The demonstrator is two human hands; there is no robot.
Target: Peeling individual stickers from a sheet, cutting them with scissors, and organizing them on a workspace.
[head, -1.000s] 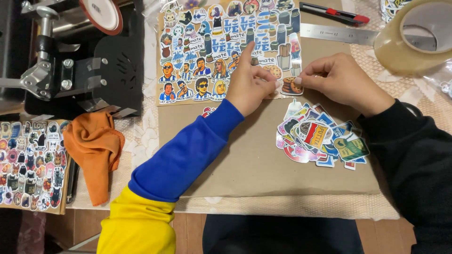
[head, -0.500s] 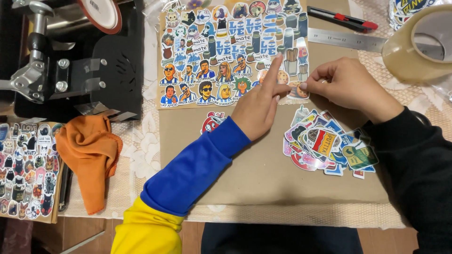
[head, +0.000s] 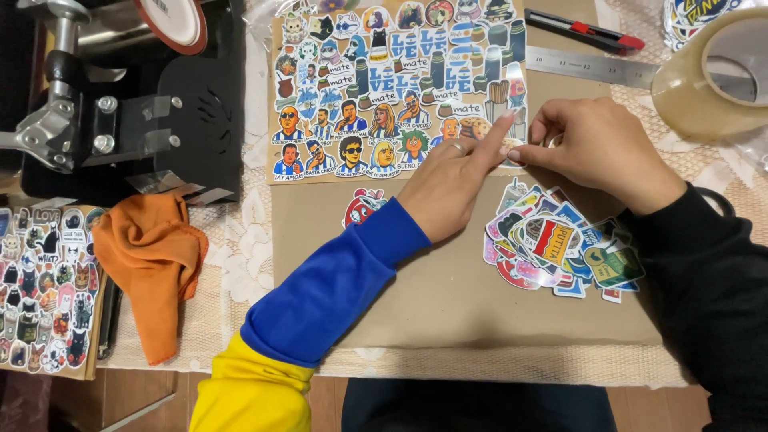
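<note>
My left hand [head: 448,180] has slid to the right along the bottom of the sticker sheet [head: 392,88]. A moment ago it lay flatter, more to the left. Now one finger points out and presses the sheet's lower right corner, and the other fingers curl under, holding nothing. My right hand [head: 596,152] has stayed at that same corner. Its thumb and first finger are pinched together at the sheet's edge, on what I think is one sticker, but the sticker is too hidden to be sure. So to me the work looks like peeling one sticker off, with the left hand holding the sheet down.

The sheet lies at the top of the brown board [head: 448,296]. Just below my right hand is a pile of loose stickers [head: 556,248], close to my wrist. One red sticker [head: 364,206] lies alone by my left wrist. An orange cloth [head: 152,256] sits to the left, next to a second sticker sheet [head: 40,288] and a black press [head: 120,96]. A ruler [head: 592,68], a cutter [head: 584,30] and a roll of tape [head: 712,76] lie at the top right, near my right hand but not touching it.
</note>
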